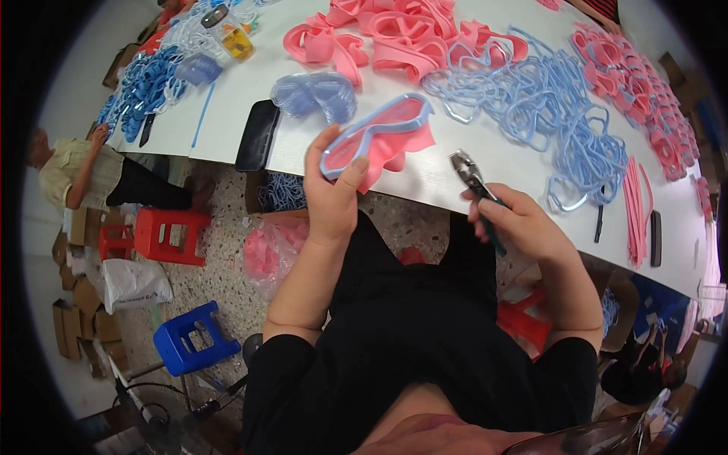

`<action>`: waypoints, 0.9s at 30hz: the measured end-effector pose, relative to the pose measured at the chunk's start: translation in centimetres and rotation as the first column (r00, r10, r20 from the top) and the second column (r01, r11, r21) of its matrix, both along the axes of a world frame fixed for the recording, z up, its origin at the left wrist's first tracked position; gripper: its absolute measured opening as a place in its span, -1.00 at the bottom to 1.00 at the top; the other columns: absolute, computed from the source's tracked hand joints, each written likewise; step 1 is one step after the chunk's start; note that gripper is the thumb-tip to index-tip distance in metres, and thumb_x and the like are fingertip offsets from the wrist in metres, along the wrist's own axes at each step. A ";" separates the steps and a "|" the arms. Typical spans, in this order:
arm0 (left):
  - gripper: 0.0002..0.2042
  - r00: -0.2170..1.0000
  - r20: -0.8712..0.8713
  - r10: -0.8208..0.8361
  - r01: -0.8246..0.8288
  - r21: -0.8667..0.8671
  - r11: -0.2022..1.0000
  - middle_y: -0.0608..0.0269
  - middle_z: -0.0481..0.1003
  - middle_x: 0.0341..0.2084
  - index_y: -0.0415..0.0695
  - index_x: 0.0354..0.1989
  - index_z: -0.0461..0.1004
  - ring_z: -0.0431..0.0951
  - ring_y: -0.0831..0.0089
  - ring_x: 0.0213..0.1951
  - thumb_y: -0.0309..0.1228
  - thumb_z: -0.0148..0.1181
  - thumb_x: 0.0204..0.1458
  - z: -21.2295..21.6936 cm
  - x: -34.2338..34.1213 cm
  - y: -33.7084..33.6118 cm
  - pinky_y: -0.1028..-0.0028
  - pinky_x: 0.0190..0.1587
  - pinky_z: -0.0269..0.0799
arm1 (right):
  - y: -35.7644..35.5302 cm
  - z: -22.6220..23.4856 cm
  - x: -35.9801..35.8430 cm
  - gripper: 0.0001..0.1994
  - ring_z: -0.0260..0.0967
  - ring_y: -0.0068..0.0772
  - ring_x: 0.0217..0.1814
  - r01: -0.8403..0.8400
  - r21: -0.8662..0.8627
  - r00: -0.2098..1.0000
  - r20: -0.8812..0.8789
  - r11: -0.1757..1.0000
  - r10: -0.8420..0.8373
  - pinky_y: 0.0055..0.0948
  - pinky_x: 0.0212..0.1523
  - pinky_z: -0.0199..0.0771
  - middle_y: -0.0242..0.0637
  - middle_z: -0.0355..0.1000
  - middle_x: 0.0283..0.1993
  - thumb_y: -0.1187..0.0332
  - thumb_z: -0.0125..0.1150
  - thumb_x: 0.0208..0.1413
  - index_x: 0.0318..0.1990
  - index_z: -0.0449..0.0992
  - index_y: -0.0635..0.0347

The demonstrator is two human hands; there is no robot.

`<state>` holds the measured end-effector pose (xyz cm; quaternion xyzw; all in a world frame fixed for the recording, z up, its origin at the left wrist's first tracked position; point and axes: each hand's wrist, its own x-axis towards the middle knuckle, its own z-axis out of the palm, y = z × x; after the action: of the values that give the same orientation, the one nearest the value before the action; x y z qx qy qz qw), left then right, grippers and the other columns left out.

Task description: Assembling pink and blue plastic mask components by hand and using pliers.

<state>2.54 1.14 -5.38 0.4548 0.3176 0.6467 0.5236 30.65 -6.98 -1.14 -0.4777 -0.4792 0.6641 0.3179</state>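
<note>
My left hand (331,193) is closed on a swim mask (371,135) with a light-blue frame and a soft pink skirt, held tilted above the table's near edge. The thumb presses the lower rim. In my right hand (519,216) is a pair of pliers (470,173) with a metal head and dark green handles; its jaws point up and left, apart from the mask. Past the mask lie clear bluish lenses (315,95) in a stack. Farther back are heaped pink skirts (402,34), with a tangle of light-blue frames (523,102) to their right.
A black case (258,136) lies at the white table's (227,114) near edge. Assembled pink masks (644,98) line the right side, near pink strips (635,216). Left stand a jar (231,34) and darker blue frames (140,91). Another person (80,171) works there; stools (193,337) stand below.
</note>
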 end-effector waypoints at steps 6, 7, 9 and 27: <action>-0.43 0.964 0.233 -0.127 0.153 -0.095 0.984 0.08 0.42 0.07 -0.31 0.31 0.23 0.48 0.36 0.08 -0.59 0.27 0.10 -0.7 2.3 0.0 0.40 0.12 0.45 | 1.5 -6.4 0.8 -0.66 0.35 0.07 -0.02 -0.283 0.637 0.247 0.770 0.717 -0.588 -0.07 -0.02 0.41 0.04 0.40 -0.09 0.40 0.22 0.12 0.04 0.42 0.32; -0.42 0.973 0.207 -0.101 0.125 -0.104 0.987 0.07 0.42 0.08 -0.31 0.31 0.23 0.49 0.34 0.08 -0.60 0.25 0.10 -0.7 2.7 -0.2 0.40 0.12 0.45 | 1.7 -7.1 0.8 -0.67 0.35 0.06 -0.04 -0.352 0.567 0.171 0.821 0.744 -0.545 -0.05 -0.01 0.38 0.02 0.41 -0.10 0.42 0.20 0.06 -0.01 0.44 0.35; -0.41 0.986 0.135 -0.097 0.111 -0.105 0.988 0.02 0.40 0.13 -0.31 0.33 0.21 0.50 0.30 0.09 -0.63 0.21 0.08 -1.1 2.8 -0.5 0.37 0.13 0.45 | 2.0 -9.2 0.5 -0.70 0.35 0.03 -0.04 -0.325 0.716 0.264 0.696 0.618 -0.667 -0.04 0.02 0.37 -0.02 0.43 -0.14 0.39 0.18 0.04 -0.07 0.49 0.32; -0.33 0.864 -0.482 0.147 0.076 0.412 0.908 0.03 0.27 0.25 -0.28 0.36 0.17 0.39 0.17 0.22 -0.56 0.34 0.08 0.3 4.8 -3.7 0.20 0.27 0.37 | 2.5 -8.9 1.0 -0.56 0.32 -0.17 0.05 -0.147 0.708 0.256 0.701 0.690 -0.665 -0.22 0.02 0.33 -0.22 0.39 -0.05 0.16 0.41 0.02 -0.03 0.50 0.25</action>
<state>7.35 -2.59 -5.11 0.7023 0.3058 0.5681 0.3008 31.69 -4.49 -10.03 -0.7028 -0.6708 -0.0307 0.2347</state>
